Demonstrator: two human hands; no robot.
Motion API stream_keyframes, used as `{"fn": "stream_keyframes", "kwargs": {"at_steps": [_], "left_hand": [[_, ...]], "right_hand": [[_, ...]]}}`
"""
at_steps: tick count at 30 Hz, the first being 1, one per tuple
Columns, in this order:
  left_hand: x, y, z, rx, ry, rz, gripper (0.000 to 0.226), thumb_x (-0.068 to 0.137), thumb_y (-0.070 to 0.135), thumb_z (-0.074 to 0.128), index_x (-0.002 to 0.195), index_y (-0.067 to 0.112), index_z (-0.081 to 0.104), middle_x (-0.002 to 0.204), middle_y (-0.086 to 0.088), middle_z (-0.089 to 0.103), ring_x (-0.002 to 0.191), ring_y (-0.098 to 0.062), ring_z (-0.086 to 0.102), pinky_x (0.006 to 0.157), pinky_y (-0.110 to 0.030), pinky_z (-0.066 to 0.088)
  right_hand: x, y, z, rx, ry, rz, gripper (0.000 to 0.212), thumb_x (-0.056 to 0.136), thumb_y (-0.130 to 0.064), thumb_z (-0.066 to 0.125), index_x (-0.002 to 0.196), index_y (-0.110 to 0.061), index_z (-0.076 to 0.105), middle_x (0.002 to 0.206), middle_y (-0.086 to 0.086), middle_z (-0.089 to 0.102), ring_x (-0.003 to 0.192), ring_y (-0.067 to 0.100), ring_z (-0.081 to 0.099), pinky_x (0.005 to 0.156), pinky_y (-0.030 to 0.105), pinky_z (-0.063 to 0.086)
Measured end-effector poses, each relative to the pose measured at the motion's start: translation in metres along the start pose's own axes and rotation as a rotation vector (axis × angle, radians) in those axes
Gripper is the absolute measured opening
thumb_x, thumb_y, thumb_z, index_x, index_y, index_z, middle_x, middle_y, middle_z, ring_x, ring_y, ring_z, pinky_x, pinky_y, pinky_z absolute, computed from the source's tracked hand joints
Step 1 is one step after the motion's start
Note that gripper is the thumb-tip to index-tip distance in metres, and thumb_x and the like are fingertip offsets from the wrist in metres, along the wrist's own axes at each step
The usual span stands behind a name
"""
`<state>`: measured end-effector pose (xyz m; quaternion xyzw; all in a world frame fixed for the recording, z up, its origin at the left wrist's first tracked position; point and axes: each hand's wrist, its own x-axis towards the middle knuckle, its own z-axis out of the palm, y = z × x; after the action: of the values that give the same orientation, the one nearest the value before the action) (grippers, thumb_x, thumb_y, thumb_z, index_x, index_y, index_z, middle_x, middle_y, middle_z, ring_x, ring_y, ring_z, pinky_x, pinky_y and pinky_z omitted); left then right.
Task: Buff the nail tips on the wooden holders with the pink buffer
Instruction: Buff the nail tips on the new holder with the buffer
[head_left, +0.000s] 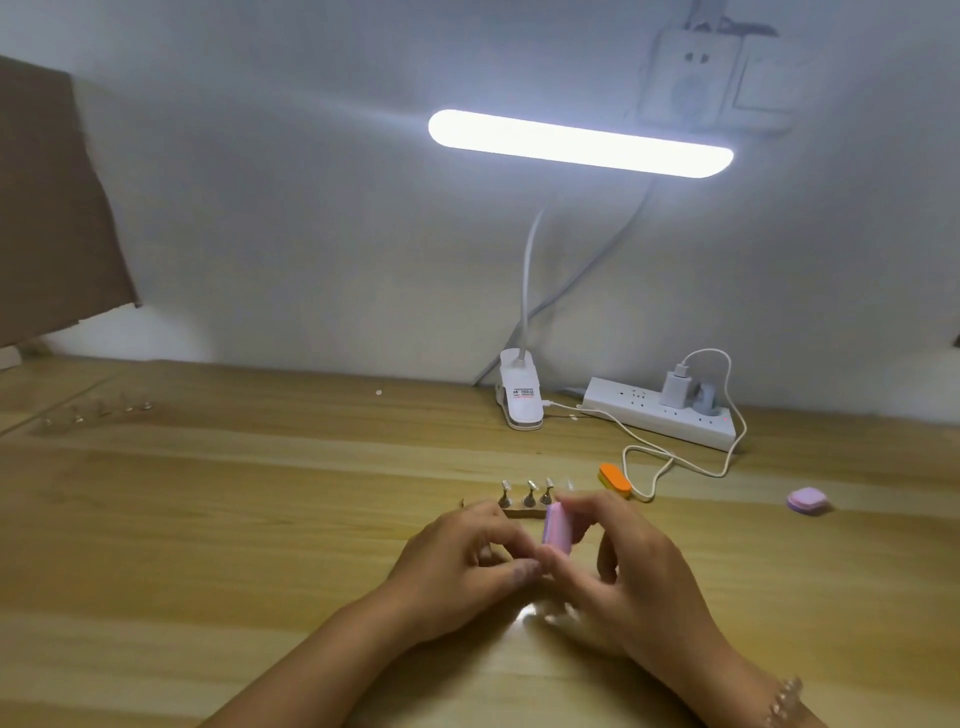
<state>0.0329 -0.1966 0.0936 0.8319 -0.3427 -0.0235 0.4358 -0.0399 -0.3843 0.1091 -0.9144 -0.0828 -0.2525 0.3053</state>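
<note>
The pink buffer (557, 529) stands on end between my two hands, low in the middle of the table. My right hand (634, 561) pinches it with thumb and fingers. My left hand (467, 556) is closed right beside it, fingertips meeting the buffer's lower end; what it holds is hidden. Just behind the hands sits a wooden holder (524, 512) with several small metal stands carrying clear nail tips (530, 491). A second row of stands with nail tips (98, 413) lies far left on the table.
An orange buffer block (614, 479) lies right of the holder by a white cable loop (654, 467). A purple-pink block (807, 501) rests further right. The clip lamp base (521, 397) and a power strip (660, 413) stand at the wall, under the lit lamp bar (579, 143).
</note>
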Motion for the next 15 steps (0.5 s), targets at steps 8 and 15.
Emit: {"fn": "stream_keyframes", "kwargs": {"at_steps": [8, 15], "left_hand": [[0.0014, -0.0001, -0.0002, 0.026, -0.012, 0.01, 0.01, 0.09, 0.041, 0.067, 0.096, 0.047, 0.07, 0.09, 0.024, 0.057, 0.067, -0.001, 0.05, 0.073, -0.03, 0.045], [0.0018, 0.0003, -0.0003, -0.026, -0.001, -0.001, 0.011, 0.089, 0.045, 0.058, 0.093, 0.043, 0.068, 0.077, 0.031, 0.06, 0.059, 0.001, 0.048, 0.062, -0.026, 0.035]], "right_hand": [[0.0051, 0.0045, -0.0013, 0.284, -0.005, 0.121, 0.021, 0.088, -0.022, 0.07, 0.105, -0.03, 0.063, 0.081, -0.005, 0.069, 0.048, 0.004, 0.05, 0.05, 0.018, 0.038], [-0.0007, -0.0031, -0.0015, 0.231, -0.073, 0.034, 0.016, 0.088, -0.033, 0.069, 0.104, -0.031, 0.066, 0.088, -0.014, 0.069, 0.05, 0.014, 0.059, 0.051, 0.023, 0.042]]}}
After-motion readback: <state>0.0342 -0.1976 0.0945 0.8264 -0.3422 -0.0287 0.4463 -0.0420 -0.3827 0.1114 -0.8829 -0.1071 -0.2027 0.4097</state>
